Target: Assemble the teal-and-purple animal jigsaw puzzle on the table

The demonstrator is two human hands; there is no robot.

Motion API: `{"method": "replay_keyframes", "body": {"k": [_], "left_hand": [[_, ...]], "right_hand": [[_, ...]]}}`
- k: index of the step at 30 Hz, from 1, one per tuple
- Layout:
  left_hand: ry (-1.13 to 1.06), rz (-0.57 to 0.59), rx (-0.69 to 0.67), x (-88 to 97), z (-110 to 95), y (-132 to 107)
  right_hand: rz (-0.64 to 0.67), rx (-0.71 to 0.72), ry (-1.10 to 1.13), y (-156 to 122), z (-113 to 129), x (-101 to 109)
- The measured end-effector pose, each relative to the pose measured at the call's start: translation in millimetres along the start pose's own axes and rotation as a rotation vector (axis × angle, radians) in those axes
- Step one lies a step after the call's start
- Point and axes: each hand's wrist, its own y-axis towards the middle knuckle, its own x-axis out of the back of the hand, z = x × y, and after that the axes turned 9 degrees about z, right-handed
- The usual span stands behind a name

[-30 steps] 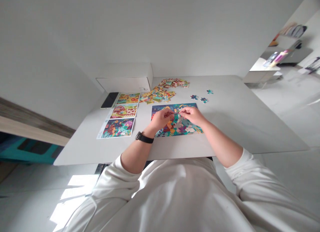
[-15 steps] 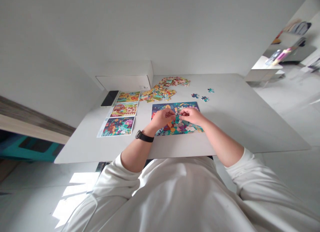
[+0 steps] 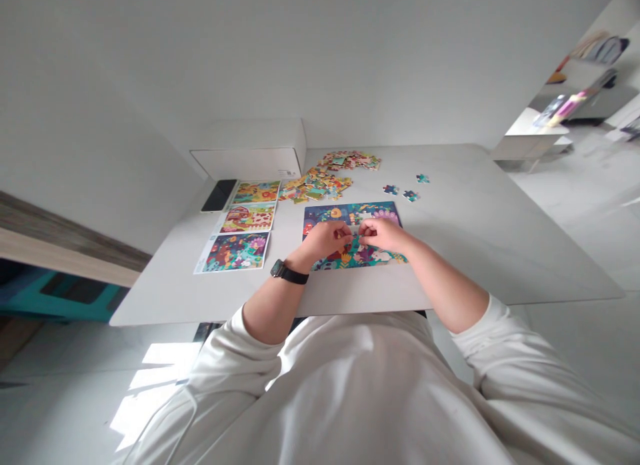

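A colourful jigsaw puzzle [image 3: 383, 257] lies flat on the table in front of me, largely assembled, with pale gaps near its upper middle. Over its left half is my left hand [image 3: 330, 239], thumb and fingers closed in a pinch. My right hand [image 3: 383, 234] comes in from the other side, its fingertips pinched too and close to the left ones. Whatever sits between the fingertips is too small and covered to make out. Past the puzzle's upper right corner lie three loose puzzle pieces [image 3: 411, 196], dark blue and teal.
Heaps of yellowish pieces [image 3: 317, 185] and reddish pieces [image 3: 353, 160] lie behind the puzzle. To the left are three printed picture sheets [image 3: 235, 253] and a dark phone [image 3: 219, 195]. A white box [image 3: 245, 163] stands against the wall.
Both hands stay over the same part of the puzzle, with only slight finger movement. The whole view has shifted a little; the loose pieces lie as before.
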Motion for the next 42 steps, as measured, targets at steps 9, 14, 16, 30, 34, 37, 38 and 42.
{"method": "replay_keyframes", "body": {"k": [9,14,16,30,34,37,38,42], "left_hand": [[0.096,-0.047,-0.047,-0.6,3,3],[0.199,-0.042,-0.085,-0.3,7,2],[0.223,-0.038,-0.091,-0.1,9,3],[0.247,-0.007,-0.089,1.8,13,1],[0.264,0.019,-0.074,0.2,13,1],[0.273,0.027,-0.056,0.2,13,0],[0.275,0.031,-0.052,0.3,13,0],[0.281,0.034,-0.060,0.6,12,-1]], "right_hand": [[-0.062,0.022,-0.182,-2,7,1],[-0.067,0.029,-0.375,-4,14,3],[-0.074,0.022,-0.431,-4,16,2],[-0.048,-0.026,-0.534,-4,18,0],[-0.051,-0.047,-0.544,-4,21,-1],[-0.046,-0.073,-0.506,-5,23,0],[-0.045,-0.079,-0.493,-6,23,1],[-0.047,-0.095,-0.482,-6,22,2]]}}
